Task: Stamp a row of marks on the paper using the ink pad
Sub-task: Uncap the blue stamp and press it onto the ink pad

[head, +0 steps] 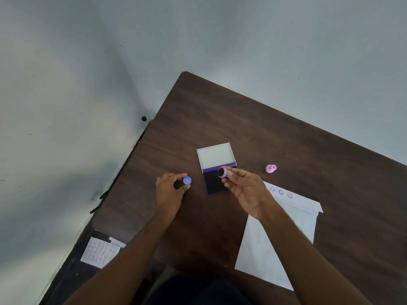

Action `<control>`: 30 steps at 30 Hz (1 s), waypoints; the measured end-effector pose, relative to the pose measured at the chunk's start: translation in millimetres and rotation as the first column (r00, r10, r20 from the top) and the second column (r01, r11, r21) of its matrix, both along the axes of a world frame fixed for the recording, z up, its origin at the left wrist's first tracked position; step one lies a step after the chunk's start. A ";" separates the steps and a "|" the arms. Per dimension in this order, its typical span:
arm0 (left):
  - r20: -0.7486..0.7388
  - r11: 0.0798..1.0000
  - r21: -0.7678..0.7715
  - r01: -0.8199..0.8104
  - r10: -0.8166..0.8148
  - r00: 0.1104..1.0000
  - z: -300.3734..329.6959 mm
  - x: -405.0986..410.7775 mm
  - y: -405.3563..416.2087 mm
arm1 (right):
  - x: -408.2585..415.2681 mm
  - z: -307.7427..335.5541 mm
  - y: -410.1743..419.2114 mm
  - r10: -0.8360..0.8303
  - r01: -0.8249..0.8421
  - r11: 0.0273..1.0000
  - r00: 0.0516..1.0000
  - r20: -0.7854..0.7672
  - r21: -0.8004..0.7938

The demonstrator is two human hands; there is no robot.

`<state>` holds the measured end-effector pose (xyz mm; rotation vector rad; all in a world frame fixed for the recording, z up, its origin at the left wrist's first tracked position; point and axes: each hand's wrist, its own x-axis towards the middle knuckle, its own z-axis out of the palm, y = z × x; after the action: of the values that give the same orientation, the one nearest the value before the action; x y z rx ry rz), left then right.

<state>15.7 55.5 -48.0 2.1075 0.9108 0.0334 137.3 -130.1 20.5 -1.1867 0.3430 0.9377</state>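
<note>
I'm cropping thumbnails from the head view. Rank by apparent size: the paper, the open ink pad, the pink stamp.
1. paper, largest
2. ink pad
3. pink stamp, smallest

The gaps are wide, so nearness to the camera does not blur the order.

Ink pad [217,172] left of paper [279,230]

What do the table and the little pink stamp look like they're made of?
The table looks like dark brown wood or wood-look laminate: grain streaks, matte finish. The pink stamp seems to be moulded plastic, smooth and evenly coloured, though it is too small to be sure.
</note>
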 end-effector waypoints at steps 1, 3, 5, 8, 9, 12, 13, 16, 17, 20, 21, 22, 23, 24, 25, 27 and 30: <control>-0.004 1.000 0.006 0.004 -0.004 1.000 -0.2 -0.7 0.0 | -0.7 0.2 1.5 -0.003 0.003 1.000 1.000 -0.003 0.002; -0.005 1.000 0.007 -0.001 0.001 1.000 -0.8 -1.2 -0.3 | -2.4 0.9 3.3 -0.008 0.008 1.000 1.000 -0.010 0.009; -0.009 1.000 0.003 -0.006 0.006 1.000 -1.4 -1.4 -0.4 | -3.8 1.5 4.4 -0.013 0.013 1.000 1.000 -0.015 0.012; 0.001 1.000 -0.008 -0.008 0.008 1.000 -1.5 -1.5 -0.5 | -4.5 2.4 5.2 -0.020 0.020 1.000 1.000 -0.023 0.009; 0.004 1.000 -0.012 -0.012 0.012 1.000 -1.2 -1.7 -0.7 | -4.5 2.6 5.3 -0.022 0.022 1.000 0.999 -0.028 0.009; 0.008 0.999 -0.022 -0.027 0.028 1.000 -1.2 -1.6 -0.4 | -4.3 3.1 5.4 -0.025 0.026 1.000 0.999 -0.038 0.014; 0.008 0.999 -0.026 -0.030 0.031 0.999 -1.3 -1.8 -0.2 | -4.4 3.3 5.5 -0.023 0.023 1.000 0.999 -0.038 0.015; 0.005 0.999 -0.024 -0.026 0.026 1.000 -2.8 -2.3 0.5 | -5.0 3.8 6.3 -0.020 0.021 1.000 0.999 -0.038 0.017; 0.003 1.000 -0.021 -0.023 0.023 1.000 -3.4 -2.7 0.4 | -5.4 3.8 6.6 -0.023 0.024 1.000 0.999 -0.042 0.017; -0.011 1.000 -0.006 -0.012 0.012 1.000 -5.5 -3.2 -0.1 | -6.9 3.1 8.0 -0.030 0.031 0.999 0.998 -0.057 0.014; -0.016 1.000 -0.001 -0.008 0.008 1.000 -5.7 -3.4 0.3 | -7.8 2.3 8.7 -0.030 0.031 0.999 0.998 -0.062 0.017; -0.015 1.000 0.001 -0.001 0.001 1.000 -5.5 -3.5 0.9 | -8.6 1.8 9.3 -0.031 0.033 0.999 0.997 -0.068 0.022; -0.008 1.000 -0.002 0.006 -0.006 1.000 -4.6 -4.2 1.7 | -9.4 1.2 10.2 -0.032 0.034 0.999 0.997 -0.075 0.025; 0.007 1.000 -0.012 0.011 -0.011 1.000 -3.3 -5.0 3.0 | -10.0 0.7 11.6 -0.033 0.035 0.999 0.996 -0.083 0.026; 0.027 0.999 -0.030 0.012 -0.011 1.000 -1.3 -5.9 4.2 | -10.8 0.3 12.9 -0.032 0.034 0.999 0.995 -0.090 0.026; 0.082 0.997 -0.074 0.001 0.005 0.997 4.7 -7.9 5.6 | -12.1 0.2 15.0 -0.033 0.037 0.999 0.994 -0.105 0.032; 0.149 0.992 -0.114 -0.054 0.071 0.986 18.6 -8.2 3.5 | -13.5 0.5 15.2 -0.043 0.053 0.996 0.990 -0.131 0.078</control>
<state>7.5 59.0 -29.5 1.9461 0.8676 0.1715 123.9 -114.8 21.0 -1.0417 0.4313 0.9801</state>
